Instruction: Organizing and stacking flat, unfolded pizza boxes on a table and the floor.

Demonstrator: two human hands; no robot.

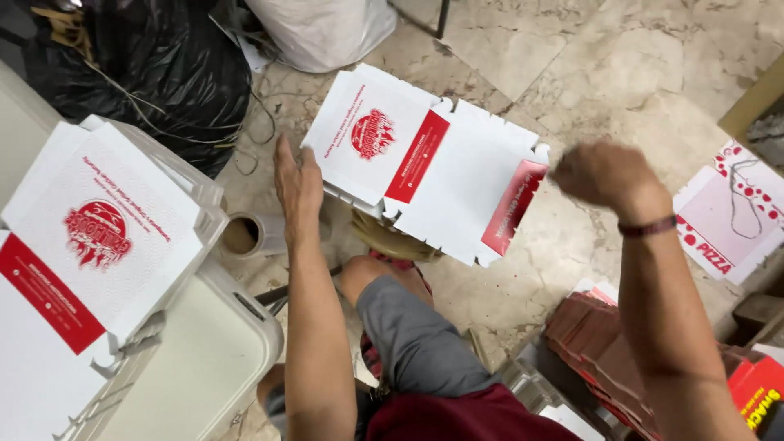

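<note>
The marble floor (621, 73) takes up most of what I see, pale and veined, running to the far edge. Far left on it slumps a black rubbish bag (163, 73), with a white sack (322, 28) just right of it.

At near left a stack of unfolded boxes (90, 237) rests on a cream plastic crate (196, 359): white card, a round red emblem, a red rectangular band.

In the middle lies the flat box blank (425, 163), the same white card with red emblem, red band and a red flap on its right edge, propped on my knee (384, 273). I judge I am at the folding step, the blank spread out and none of its walls raised yet. My left hand (296, 184) lies flat against its left edge, fingers together and straight, touching the card rather than clamped on it. My right hand (604, 173) hovers by the right flap, blurred; the fingers look curled in, but I cannot tell whether they pinch the card. The next move, I think, calls for creasing the side flaps up while the left edge is held steady.

At far right lies another printed box (727, 216), white and pink with red dots. Near right is a pile of red cartons (604, 343). A tape roll (243, 235) sits left of my left wrist.
</note>
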